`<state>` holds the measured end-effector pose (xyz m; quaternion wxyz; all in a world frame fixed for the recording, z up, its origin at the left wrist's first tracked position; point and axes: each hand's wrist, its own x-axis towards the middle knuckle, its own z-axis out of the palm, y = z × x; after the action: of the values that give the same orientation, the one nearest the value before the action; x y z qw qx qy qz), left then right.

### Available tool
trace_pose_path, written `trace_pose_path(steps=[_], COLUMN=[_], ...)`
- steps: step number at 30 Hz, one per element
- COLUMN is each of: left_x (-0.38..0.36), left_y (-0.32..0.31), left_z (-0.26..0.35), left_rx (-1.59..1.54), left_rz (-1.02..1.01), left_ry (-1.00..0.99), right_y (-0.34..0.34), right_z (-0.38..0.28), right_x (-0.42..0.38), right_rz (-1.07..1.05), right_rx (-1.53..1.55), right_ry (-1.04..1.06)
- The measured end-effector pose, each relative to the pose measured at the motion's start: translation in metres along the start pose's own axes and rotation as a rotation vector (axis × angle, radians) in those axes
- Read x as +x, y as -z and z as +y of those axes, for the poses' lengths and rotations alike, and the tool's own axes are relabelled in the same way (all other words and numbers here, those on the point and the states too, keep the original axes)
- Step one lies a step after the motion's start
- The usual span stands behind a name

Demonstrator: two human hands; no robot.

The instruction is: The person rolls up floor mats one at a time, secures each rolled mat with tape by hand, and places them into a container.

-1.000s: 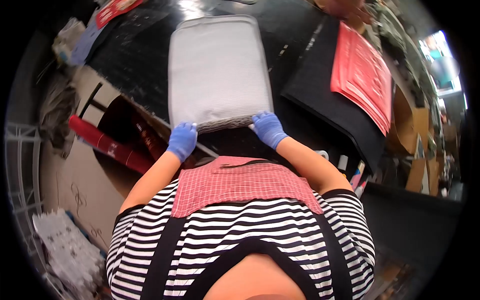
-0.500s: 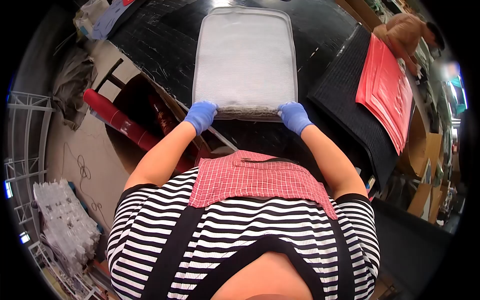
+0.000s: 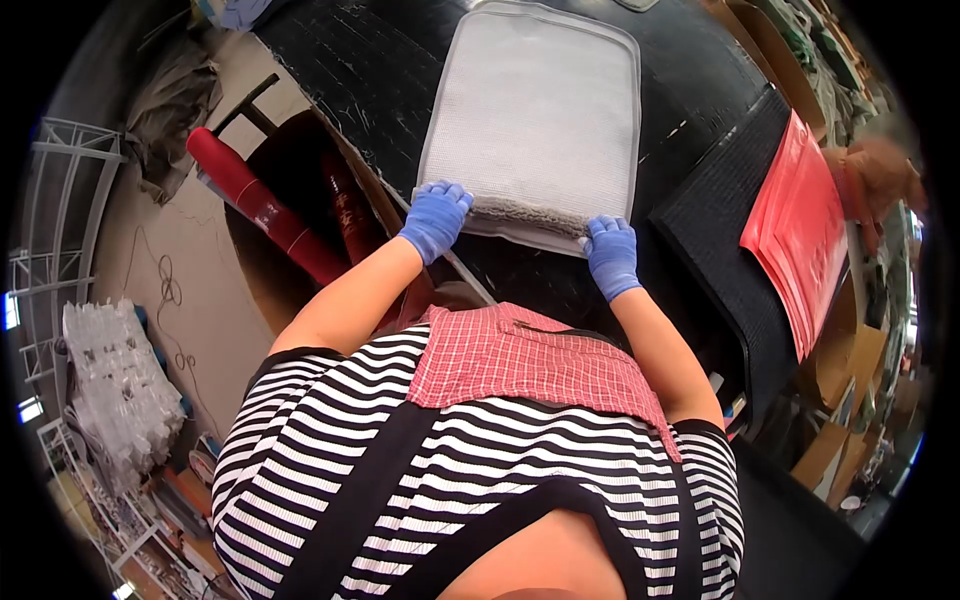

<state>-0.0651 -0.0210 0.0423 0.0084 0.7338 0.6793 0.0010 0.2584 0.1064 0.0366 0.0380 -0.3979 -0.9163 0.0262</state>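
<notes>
A light grey mat [image 3: 535, 110] with rounded corners and a raised border lies back-side up in front of me. Along its near end the mat is folded or rolled over, which exposes a strip of dark grey pile [image 3: 525, 214]. My left hand [image 3: 436, 222], in a blue glove, is closed on the left end of that fold. At the right end, my right hand [image 3: 612, 258], also blue-gloved, has its fingers curled over the mat. The thumbs are mostly hidden.
The mat rests on a black work table [image 3: 375, 90]. To the right are red sheets [image 3: 800, 235] stacked on dark ribbed mats [image 3: 715, 225]; another person [image 3: 880, 180] is beyond them. Red rolls [image 3: 265, 210] stand in a cardboard box [image 3: 255, 265] at left.
My view has turned slightly, so the mat appears farther right and tilted. The folded strip now sits a little farther from the mat's near border. Both hands keep their hold.
</notes>
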Motion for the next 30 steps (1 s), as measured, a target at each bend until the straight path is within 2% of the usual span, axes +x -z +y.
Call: trace_pose_path(steps=[2,4,5,6,8,9,10,13,16,17,18,20,21,23,24,25,27,28,30], left_x=[0.025,0.052,0.058,0.060,0.063,0.057,0.049,0.034,0.034,0.041,0.052,0.071,0.084,0.103,0.109,0.113,0.101,0.094,0.101], left_y=[0.006,0.022,0.023,0.024,0.027,0.007,-0.012,-0.020,-0.021,-0.024,-0.019,-0.004,0.004,0.019,0.023,0.021,0.003,-0.003,-0.002], left_z=[-0.012,-0.022,-0.029,-0.024,-0.014,-0.011,-0.013,-0.007,-0.009,-0.013,-0.014,-0.019,-0.025,-0.028,-0.028,-0.027,-0.017,-0.015,-0.016], left_rx=[-0.092,-0.278,-0.480,-0.466,-0.425,-0.177,-0.152,-0.109,0.026,0.045,-0.011,-0.118,-0.170,-0.290,-0.347,-0.412,-0.277,-0.209,-0.250], left_rz=[-0.169,-0.391,-0.373,-0.324,-0.220,0.007,0.047,0.225,0.243,0.165,0.089,-0.073,-0.193,-0.282,-0.324,-0.284,0.056,0.218,0.155], left_ry=[0.042,0.154,0.225,0.267,0.353,0.187,0.144,0.030,-0.012,0.003,0.034,0.095,0.099,0.194,0.250,0.265,0.075,-0.023,0.070], right_y=[0.003,0.013,0.020,0.022,0.019,0.027,0.032,0.037,0.014,0.001,-0.008,-0.002,-0.006,-0.019,-0.020,-0.020,-0.019,-0.023,-0.023], right_z=[0.007,0.014,0.015,0.017,0.025,0.023,0.020,0.008,-0.006,-0.014,-0.015,-0.026,-0.022,-0.009,0.000,0.010,0.023,0.027,0.021], right_x=[0.014,0.037,0.052,0.066,0.082,0.089,0.093,0.081,0.069,0.062,0.057,0.048,0.049,0.064,0.074,0.088,0.114,0.119,0.120], right_rz=[-0.076,-0.236,-0.341,-0.444,-0.513,-0.545,-0.580,-0.309,-0.107,-0.019,0.270,0.467,0.439,0.384,0.247,0.112,-0.098,-0.079,0.024], right_rx=[0.001,0.104,0.167,0.230,0.276,0.258,0.241,0.080,0.097,0.055,0.204,0.269,0.291,0.338,0.327,0.322,0.428,0.421,0.470], right_ry=[0.007,-0.121,-0.207,-0.292,-0.344,-0.366,-0.391,-0.356,-0.208,-0.177,0.003,0.065,0.048,0.024,-0.009,-0.034,-0.067,-0.068,-0.124])
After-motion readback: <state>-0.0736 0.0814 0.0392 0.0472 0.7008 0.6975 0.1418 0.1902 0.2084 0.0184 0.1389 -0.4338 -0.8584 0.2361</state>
